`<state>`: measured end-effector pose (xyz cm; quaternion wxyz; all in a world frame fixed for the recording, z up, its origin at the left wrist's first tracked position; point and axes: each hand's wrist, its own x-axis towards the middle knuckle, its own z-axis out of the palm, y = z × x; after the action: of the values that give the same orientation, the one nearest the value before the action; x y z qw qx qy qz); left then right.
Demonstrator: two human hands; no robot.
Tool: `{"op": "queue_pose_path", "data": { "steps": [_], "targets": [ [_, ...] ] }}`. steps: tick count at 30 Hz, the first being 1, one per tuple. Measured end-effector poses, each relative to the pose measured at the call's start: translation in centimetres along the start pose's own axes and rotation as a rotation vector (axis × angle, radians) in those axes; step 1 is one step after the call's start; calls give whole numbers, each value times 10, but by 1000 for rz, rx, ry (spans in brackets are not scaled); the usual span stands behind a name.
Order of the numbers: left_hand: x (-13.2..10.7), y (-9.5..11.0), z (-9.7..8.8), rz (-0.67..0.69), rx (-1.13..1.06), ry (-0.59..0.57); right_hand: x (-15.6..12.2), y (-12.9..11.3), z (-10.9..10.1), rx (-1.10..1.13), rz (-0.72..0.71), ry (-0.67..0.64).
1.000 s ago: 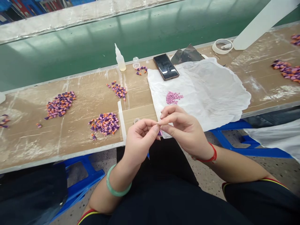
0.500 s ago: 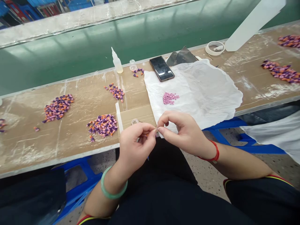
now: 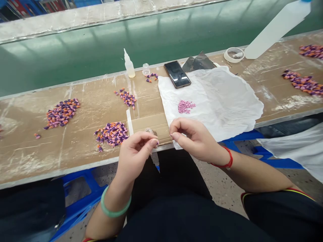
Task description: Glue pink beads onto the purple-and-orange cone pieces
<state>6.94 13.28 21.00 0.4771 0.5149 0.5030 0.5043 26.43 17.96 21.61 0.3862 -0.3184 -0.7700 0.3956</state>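
My left hand [image 3: 136, 153] is closed in a pinch above the table's front edge. A small pink-purple piece [image 3: 158, 142] peeks out at its fingertips, mostly hidden. To its right, my right hand [image 3: 193, 138] pinches a tiny pinkish bit [image 3: 171, 135] between thumb and forefinger. The two hands are a short distance apart. Beyond the right hand, a patch of tiny pink pieces [image 3: 186, 106] lies on a white cloth [image 3: 227, 97]. Left of my left hand is a pile of small purple, pink and orange figures [image 3: 112, 133].
More such figures lie in a left pile [image 3: 62, 112], a smaller pile [image 3: 128, 99] and right-hand rows [image 3: 304, 82]. A squeeze bottle [image 3: 129, 65], a small clear container [image 3: 146, 69], a phone [image 3: 177, 74] and a tape roll [image 3: 234, 54] stand or lie along the back.
My hands have come apart from where their fingertips met. The left hand has moved left, while the right has stayed nearly in place. The view has shifted slightly.
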Motion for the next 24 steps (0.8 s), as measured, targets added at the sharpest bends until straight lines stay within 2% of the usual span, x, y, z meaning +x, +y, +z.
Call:
{"op": "queue_pose_path", "data": {
  "steps": [3, 9, 11, 14, 17, 20, 22, 24],
  "targets": [
    [-3, -9, -12, -87, -32, 12, 12, 10, -1, -98, -54, -85],
    [-9, -29, -26, -213, -52, 47, 46, 31, 4, -329, -119, -370],
    [-10, -34, -28, -253, -64, 54, 56, 33, 7, -326, -79, -449],
    [-12, -37, -30, -294, -87, 48, 67, 33, 9, -219, 59, -541],
    [-12, -39, -33, -305, -127, 45, 72, 33, 9, -84, 205, -584],
    [-11, -40, -34, -314, -157, 36, 73, 33, 10, -6, 293, -605],
    [-11, -40, -34, -318, -165, 28, 72, 33, 12, -48, 276, -601],
    [-11, -40, -34, -313, -170, 25, 70, 34, 15, -198, 165, -566]
  ]
}}
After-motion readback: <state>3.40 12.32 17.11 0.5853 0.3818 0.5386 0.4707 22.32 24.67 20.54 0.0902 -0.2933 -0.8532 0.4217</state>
